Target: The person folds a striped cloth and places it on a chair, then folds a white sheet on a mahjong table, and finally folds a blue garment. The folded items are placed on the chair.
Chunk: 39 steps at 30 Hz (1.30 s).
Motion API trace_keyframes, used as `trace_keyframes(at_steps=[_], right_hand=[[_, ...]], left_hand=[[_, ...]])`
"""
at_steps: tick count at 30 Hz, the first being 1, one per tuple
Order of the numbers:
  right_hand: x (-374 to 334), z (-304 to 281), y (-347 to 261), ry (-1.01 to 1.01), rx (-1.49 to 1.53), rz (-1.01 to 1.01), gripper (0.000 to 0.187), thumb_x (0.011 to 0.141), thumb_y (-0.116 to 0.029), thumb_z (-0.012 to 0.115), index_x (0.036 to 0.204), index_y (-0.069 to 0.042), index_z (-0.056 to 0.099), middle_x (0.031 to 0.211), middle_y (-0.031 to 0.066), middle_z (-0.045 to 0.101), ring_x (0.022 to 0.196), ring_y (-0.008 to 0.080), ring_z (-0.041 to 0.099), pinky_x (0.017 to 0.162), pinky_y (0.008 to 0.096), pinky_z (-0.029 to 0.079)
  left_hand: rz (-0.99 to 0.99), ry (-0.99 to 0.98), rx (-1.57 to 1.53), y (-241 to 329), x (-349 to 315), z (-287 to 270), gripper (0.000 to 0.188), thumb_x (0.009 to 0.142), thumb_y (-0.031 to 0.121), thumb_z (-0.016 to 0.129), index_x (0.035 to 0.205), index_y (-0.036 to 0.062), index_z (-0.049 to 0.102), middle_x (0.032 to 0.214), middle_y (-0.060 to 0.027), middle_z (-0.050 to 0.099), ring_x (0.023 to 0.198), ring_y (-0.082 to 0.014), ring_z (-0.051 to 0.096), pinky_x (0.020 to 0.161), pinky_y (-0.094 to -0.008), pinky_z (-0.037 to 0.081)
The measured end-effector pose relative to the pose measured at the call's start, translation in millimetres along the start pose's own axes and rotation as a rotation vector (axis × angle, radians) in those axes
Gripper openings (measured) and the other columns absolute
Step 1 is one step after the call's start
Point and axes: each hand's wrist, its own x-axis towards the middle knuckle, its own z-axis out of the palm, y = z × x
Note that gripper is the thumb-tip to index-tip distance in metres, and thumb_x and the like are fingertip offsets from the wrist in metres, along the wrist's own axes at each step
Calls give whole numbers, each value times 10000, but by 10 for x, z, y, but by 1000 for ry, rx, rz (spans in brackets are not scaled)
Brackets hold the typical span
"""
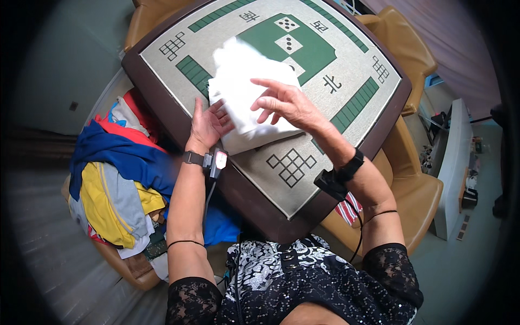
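A folded white garment [238, 70] lies bunched on the near left part of a game table [254, 206]. The table has a grey-green patterned mat and a dark brown rim. At the garment's left edge is my left hand [208, 125], palm up with the fingers spread; its fingertips meet the cloth or lie just beside it. Over the garment's right side hovers my right hand [287, 105], fingers apart and slightly bent. I see nothing held in either hand. Whether the right fingertips touch the cloth I cannot tell. Both wrists wear dark straps with small devices and cables.
Left of the table, clothes are heaped on a chair, with a navy garment [116, 154] and a yellow one [97, 200] among them. A tan chair [414, 189] stands at the right, near a red-and-white striped cloth [346, 212]. Another tan chair [403, 43] is behind.
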Motion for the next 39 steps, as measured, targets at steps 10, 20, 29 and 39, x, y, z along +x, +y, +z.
trace_keyframes(at_steps=[10, 20, 29, 39], right_hand=[[-522, -64, 1064, 339, -1208, -311, 687, 644, -262, 717, 1251, -86, 447, 1292, 161, 428, 1215, 318, 393, 954, 517, 320], [-303, 206, 1292, 426, -1227, -276, 694, 595, -62, 671, 1245, -116, 433, 1326, 132, 389, 1254, 307, 349, 967, 569, 284], [-310, -207, 1439, 675, -1297, -337, 497, 686, 22, 586, 1162, -71, 477, 1244, 156, 466, 1181, 315, 438, 936, 536, 332], [-488, -424, 1703, 802, -1211, -292, 415, 711, 52, 503, 1121, -16, 520, 1154, 187, 522, 1096, 355, 490, 915, 418, 401]], left_hand=[[174, -115, -53, -98, -5, -53, 705, 838, 475, 530, 1304, -21, 343, 1275, -164, 454, 1161, -285, 447, 989, -395, 344], [51, 92, 16, -150, 150, -276, 393, 863, 146, 549, 1179, -64, 446, 1095, -173, 564, 969, -274, 583, 857, -389, 482], [89, 124, 74, -177, 171, -230, 389, 865, 143, 545, 1185, -55, 447, 1094, -154, 565, 966, -258, 583, 849, -370, 484], [230, 229, 291, -240, 255, -141, 332, 869, 86, 521, 1162, -57, 461, 1087, -150, 565, 962, -234, 576, 836, -334, 477]])
